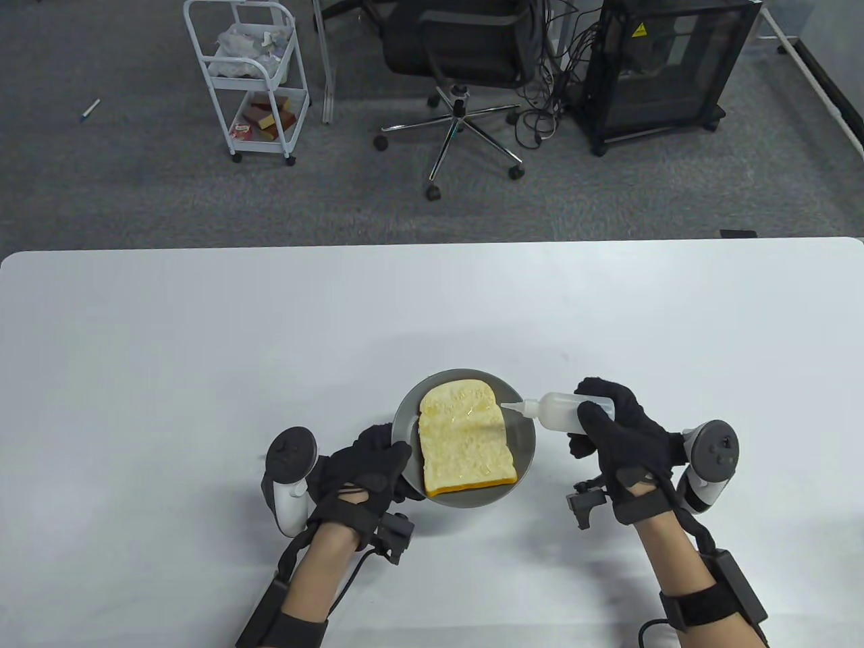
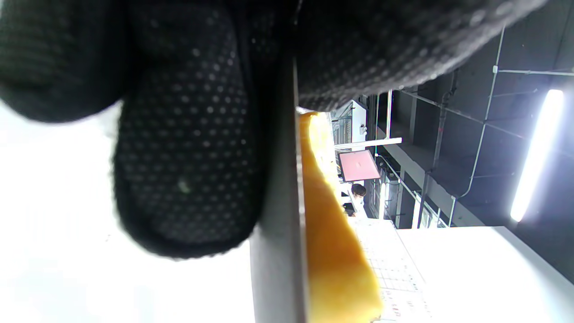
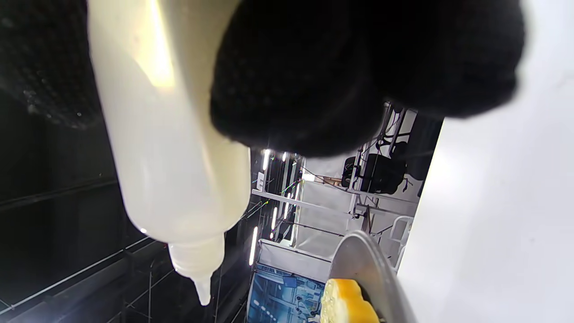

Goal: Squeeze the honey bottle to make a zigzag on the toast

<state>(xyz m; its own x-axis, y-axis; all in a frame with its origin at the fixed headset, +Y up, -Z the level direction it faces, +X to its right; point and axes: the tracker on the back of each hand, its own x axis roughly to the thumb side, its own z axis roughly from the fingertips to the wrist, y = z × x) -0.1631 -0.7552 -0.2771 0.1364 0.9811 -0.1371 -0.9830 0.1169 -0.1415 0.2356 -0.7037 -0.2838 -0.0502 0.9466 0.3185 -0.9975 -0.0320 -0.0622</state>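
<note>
A slice of toast (image 1: pixel 464 439) with a golden crust lies on a grey plate (image 1: pixel 525 449) near the table's front edge. Glossy honey shows on its upper part. My right hand (image 1: pixel 611 432) grips a translucent squeeze bottle (image 1: pixel 557 411), tilted with its nozzle over the toast's upper right corner. In the right wrist view the bottle (image 3: pixel 166 134) fills the top left, with the plate (image 3: pixel 367 264) and toast (image 3: pixel 343 303) below. My left hand (image 1: pixel 368 469) holds the plate's left rim. In the left wrist view my fingers (image 2: pixel 188 170) press beside the plate rim (image 2: pixel 280 251), with the toast crust (image 2: pixel 334 251) alongside.
The white table (image 1: pixel 270 351) stretches wide around the plate. Beyond its far edge stand a white cart (image 1: pixel 250 74), an office chair (image 1: pixel 459 61) and a black cabinet (image 1: pixel 665 67) on the grey carpet.
</note>
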